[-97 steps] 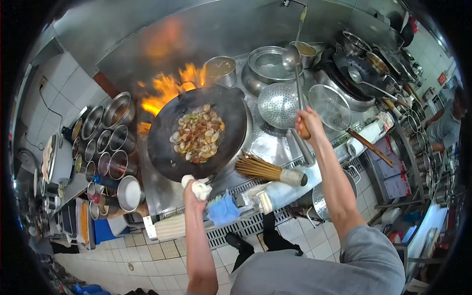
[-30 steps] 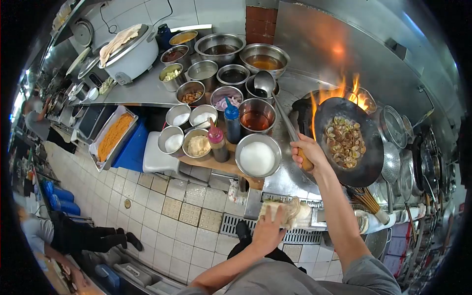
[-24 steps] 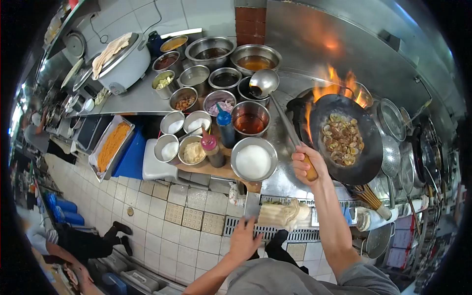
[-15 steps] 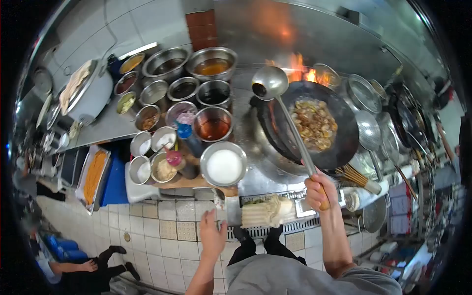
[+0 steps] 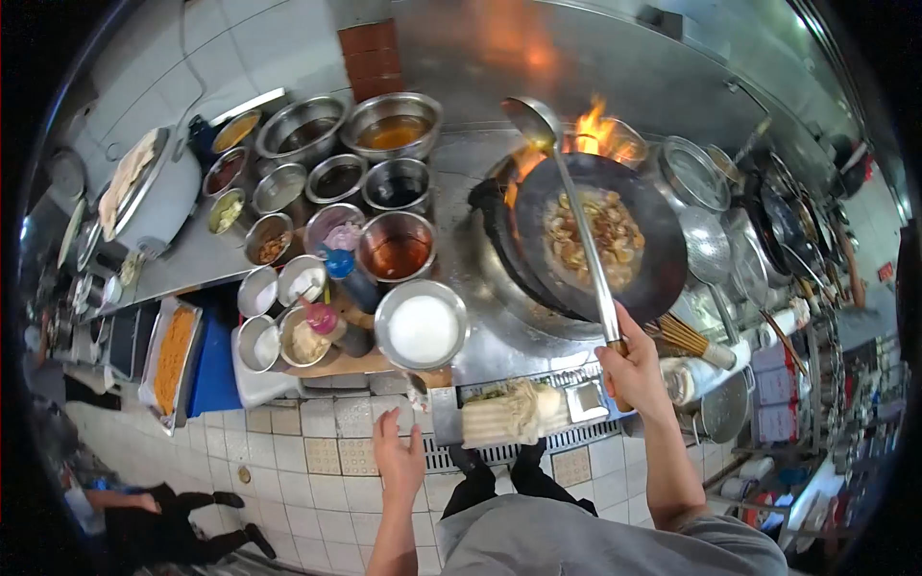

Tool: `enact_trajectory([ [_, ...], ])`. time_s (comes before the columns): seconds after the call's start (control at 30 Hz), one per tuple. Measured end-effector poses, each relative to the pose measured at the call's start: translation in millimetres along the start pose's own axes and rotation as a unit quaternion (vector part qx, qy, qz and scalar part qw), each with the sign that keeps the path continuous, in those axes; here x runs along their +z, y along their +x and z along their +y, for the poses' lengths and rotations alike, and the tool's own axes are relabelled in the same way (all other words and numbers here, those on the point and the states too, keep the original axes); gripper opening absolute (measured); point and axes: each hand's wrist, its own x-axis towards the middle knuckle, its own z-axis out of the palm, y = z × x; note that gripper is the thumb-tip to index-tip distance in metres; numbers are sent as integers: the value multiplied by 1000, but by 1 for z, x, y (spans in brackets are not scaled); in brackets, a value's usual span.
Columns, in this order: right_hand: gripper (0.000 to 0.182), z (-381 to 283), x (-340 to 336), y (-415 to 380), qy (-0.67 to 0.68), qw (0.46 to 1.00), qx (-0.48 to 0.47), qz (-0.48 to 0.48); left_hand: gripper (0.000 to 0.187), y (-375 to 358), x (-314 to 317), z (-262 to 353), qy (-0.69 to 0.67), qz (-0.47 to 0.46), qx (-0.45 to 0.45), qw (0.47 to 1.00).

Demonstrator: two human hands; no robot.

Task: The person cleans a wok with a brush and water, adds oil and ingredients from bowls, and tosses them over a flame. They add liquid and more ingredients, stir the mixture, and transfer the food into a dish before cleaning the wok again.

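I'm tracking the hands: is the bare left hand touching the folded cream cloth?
Apart: the head view shows slotted metal grating between the bare left hand and the folded cream cloth.

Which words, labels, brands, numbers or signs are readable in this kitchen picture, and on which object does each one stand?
No text is readable.
Small red sign on the pale wall at far right: too small.
White rounded cooker at left: any marking is too blurred.
Pinkish-white boxes at right: any print is too small.
Long-handled steel ladle in the right hand: no lettering visible.
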Motion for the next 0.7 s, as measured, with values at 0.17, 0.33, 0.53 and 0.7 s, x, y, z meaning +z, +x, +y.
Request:
enact_trajectory([
  [0.17, 60, -20, 76, 60, 168, 970, 52, -166, 37, -7, -3, -6, -18, 24, -10, 1000],
  [0.33, 48, -33, 157, 117, 258, 912, 114, -297, 35, -25, -13, -25, -2, 44, -38, 998],
  [0.53, 49, -34, 211, 140, 177, 923, 101, -326, 36, -58, -27, -53, 11, 34, -96, 995],
  [0.7, 34, -32, 223, 139, 181, 924, 98, -321, 37, -67, -33, -69, 11, 29, -137, 990],
])
